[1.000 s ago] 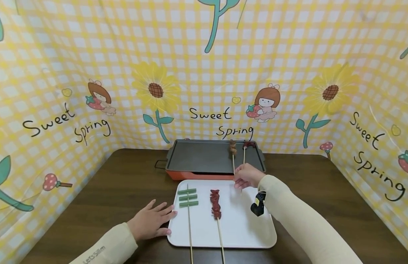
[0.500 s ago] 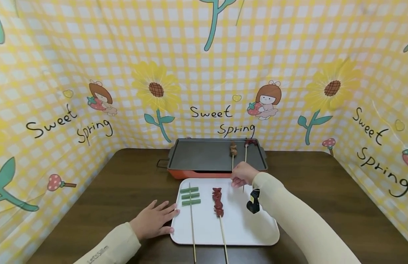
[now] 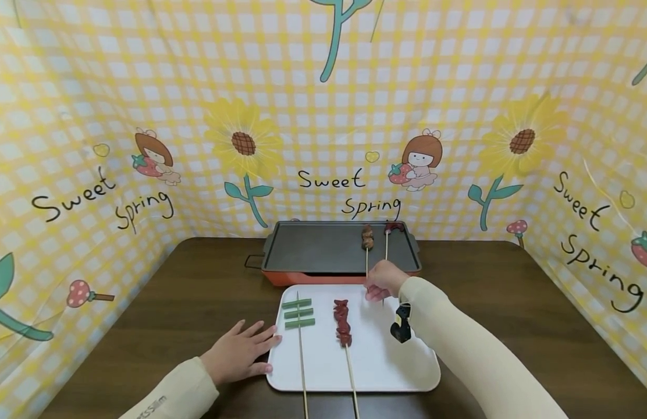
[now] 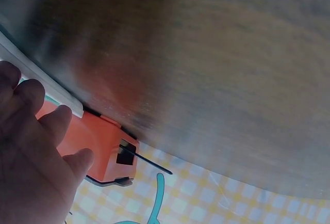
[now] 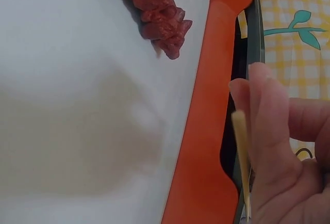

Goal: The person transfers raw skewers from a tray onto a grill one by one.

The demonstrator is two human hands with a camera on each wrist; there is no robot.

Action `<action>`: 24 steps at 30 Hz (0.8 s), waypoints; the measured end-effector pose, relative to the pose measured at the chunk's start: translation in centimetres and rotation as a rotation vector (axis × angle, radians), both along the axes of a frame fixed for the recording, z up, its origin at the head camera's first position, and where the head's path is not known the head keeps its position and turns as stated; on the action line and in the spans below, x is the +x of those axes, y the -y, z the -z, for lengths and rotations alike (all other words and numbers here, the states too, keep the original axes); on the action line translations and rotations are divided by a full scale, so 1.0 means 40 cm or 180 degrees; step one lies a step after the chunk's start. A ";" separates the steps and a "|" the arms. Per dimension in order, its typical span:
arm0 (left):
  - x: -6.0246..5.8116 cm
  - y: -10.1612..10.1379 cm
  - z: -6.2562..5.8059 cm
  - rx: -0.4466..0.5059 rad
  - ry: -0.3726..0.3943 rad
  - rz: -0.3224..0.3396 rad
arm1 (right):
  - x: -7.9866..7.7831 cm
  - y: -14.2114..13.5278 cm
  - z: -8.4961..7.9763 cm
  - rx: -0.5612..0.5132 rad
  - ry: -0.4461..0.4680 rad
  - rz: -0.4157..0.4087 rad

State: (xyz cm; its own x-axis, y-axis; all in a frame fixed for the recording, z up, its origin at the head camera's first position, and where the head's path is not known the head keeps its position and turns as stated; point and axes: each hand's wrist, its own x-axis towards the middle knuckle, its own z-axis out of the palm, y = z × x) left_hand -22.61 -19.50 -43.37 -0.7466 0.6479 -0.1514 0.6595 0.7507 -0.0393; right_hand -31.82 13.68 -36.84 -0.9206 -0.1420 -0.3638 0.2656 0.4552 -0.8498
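Note:
My right hand (image 3: pixel 383 280) pinches the wooden stick of a brown meat skewer (image 3: pixel 368 237), just over the grill's front edge. That meat is at the right part of the black griddle plate (image 3: pixel 313 247). To its right a dark red skewer (image 3: pixel 394 227) lies on the plate, its stick passing by my hand. In the right wrist view a stick end (image 5: pixel 240 126) shows beside my fingers. My left hand (image 3: pixel 237 352) has its fingers spread, fingertips touching the left rim of the white tray (image 3: pixel 391 372). On the tray lie a green vegetable skewer (image 3: pixel 299 313) and a red meat skewer (image 3: pixel 342 323).
The orange grill base (image 3: pixel 289 278) stands directly behind the tray, with a wire handle (image 3: pixel 253 262) at its left. Brown wooden tabletop (image 3: pixel 145 326) surrounds both. A yellow checked cloth (image 3: pixel 323 116) rises behind and at both sides.
My right hand has shifted slightly left, bringing the brown meat skewer straighter on the plate. My left hand stays at the tray rim. The skewers on the tray have not moved.

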 end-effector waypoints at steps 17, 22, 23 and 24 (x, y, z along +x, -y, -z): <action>-0.007 0.004 -0.010 0.0013 -0.0034 0.0020 | 0.114 -0.003 -0.008 0.0801 -0.0990 -0.0266; -0.003 0.002 -0.006 0.0025 0.0141 -0.0054 | 0.208 0.016 0.012 0.1029 -0.1444 -0.0561; -0.002 0.002 -0.004 0.0018 0.0133 -0.0050 | 0.223 0.016 0.018 0.0958 -0.1445 -0.0606; -0.002 0.002 -0.003 0.0010 0.0118 -0.0041 | 0.236 0.016 0.025 0.0897 -0.1443 -0.0649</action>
State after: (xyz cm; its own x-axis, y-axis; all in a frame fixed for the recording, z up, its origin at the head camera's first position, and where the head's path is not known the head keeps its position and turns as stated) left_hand -22.68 -19.58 -43.25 -0.7488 0.6386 -0.1771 0.6506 0.7593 -0.0127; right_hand -22.37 13.05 -37.83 -0.9576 -0.2880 0.0116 -0.2143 0.6847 -0.6966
